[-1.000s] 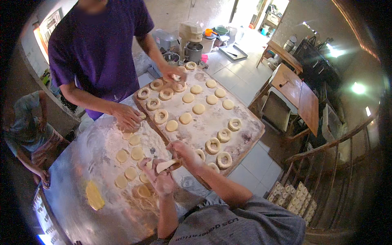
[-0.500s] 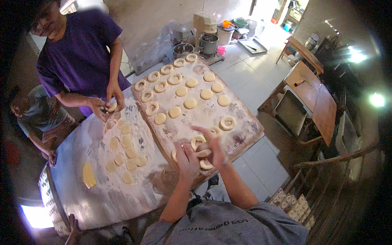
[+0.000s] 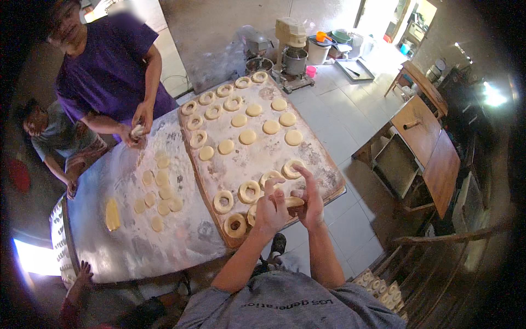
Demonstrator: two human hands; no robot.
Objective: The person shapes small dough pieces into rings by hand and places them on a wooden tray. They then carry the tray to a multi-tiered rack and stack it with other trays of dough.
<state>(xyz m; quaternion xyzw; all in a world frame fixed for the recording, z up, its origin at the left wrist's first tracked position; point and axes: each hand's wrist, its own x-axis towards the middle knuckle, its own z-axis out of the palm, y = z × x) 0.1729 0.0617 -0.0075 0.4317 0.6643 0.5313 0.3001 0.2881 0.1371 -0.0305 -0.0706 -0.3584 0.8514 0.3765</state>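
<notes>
My left hand (image 3: 272, 213) and my right hand (image 3: 311, 205) face each other over the near edge of a floured wooden board (image 3: 257, 156). Between them is a pale dough ring (image 3: 295, 202), gripped at its sides, with some fingers pointing up. My fingers partly cover it. Dough rings lie close by: one (image 3: 249, 192) left of my hands, another (image 3: 223, 202) beyond it, and one (image 3: 234, 225) at the near left corner. Just past my fingertips sits a further ring (image 3: 293, 169). Flat dough discs (image 3: 270, 127) and more rings (image 3: 233, 103) fill the board's far part.
Left of the board, a floured metal table (image 3: 181, 241) carries several dough discs (image 3: 164, 192) and a yellow slab (image 3: 112, 214). Across it, a person in purple (image 3: 109, 71) handles dough; another person sits behind. Mixers (image 3: 293, 55) stand by the wall, a wooden table (image 3: 419, 131) at right.
My hands have moved right along the board's near edge and drawn apart a little, the dough ring still between them. The view has shifted. Rings my hands hid now show at the near left.
</notes>
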